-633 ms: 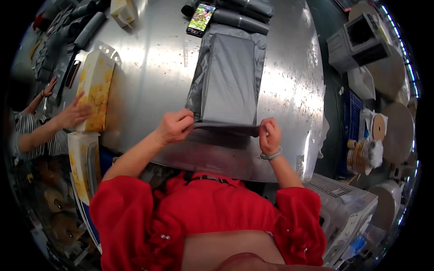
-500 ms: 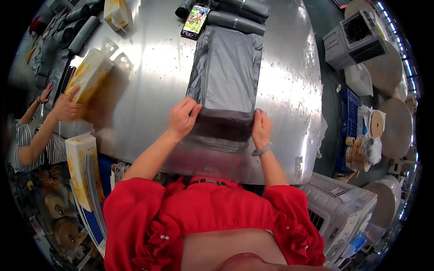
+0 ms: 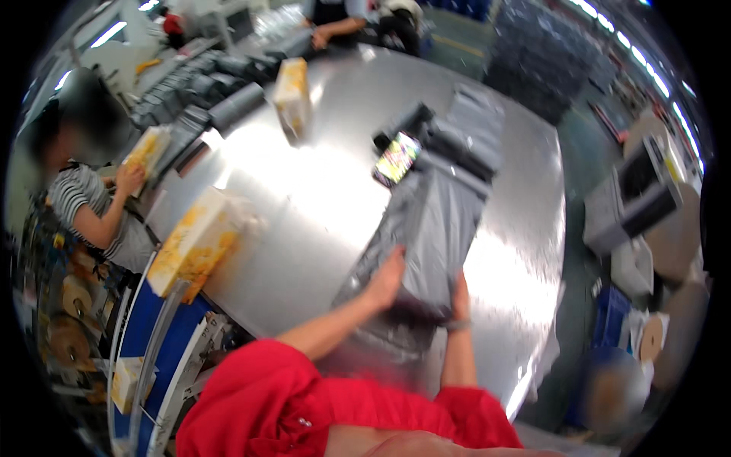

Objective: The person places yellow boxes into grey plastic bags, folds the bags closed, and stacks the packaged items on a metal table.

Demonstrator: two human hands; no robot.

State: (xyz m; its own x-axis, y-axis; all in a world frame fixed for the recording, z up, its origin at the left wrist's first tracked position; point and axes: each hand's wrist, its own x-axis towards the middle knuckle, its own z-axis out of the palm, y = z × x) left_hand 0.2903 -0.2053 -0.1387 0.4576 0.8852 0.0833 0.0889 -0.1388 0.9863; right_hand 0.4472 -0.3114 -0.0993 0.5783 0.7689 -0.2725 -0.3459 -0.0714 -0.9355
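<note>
A thick stack of grey plastic bags [image 3: 430, 240] lies slantwise on the metal table, its near end dark and drooping toward me. My left hand [image 3: 387, 280] is closed on the left side of this stack, close to the near end. On the opposite side my right hand [image 3: 460, 301] grips the stack's right edge, with its thumb side up and a band on the wrist. Both hands are somewhat blurred, and the fingers under the bags are hidden. Touching the stack's far left corner is a lit phone [image 3: 397, 159].
Dark grey rolls [image 3: 455, 148] and a flat grey bag [image 3: 476, 114] lie beyond the stack. Yellow-and-white packages stand on the table [image 3: 292, 95] and at its left edge [image 3: 194, 240], near a blue conveyor [image 3: 171, 358]. A co-worker [image 3: 99, 206] holds another package at left.
My view has tilted up and turned, so the stack appears farther right and slanted. Both hands still hold its sides. The co-worker's hand has left the package near the table's left edge.
</note>
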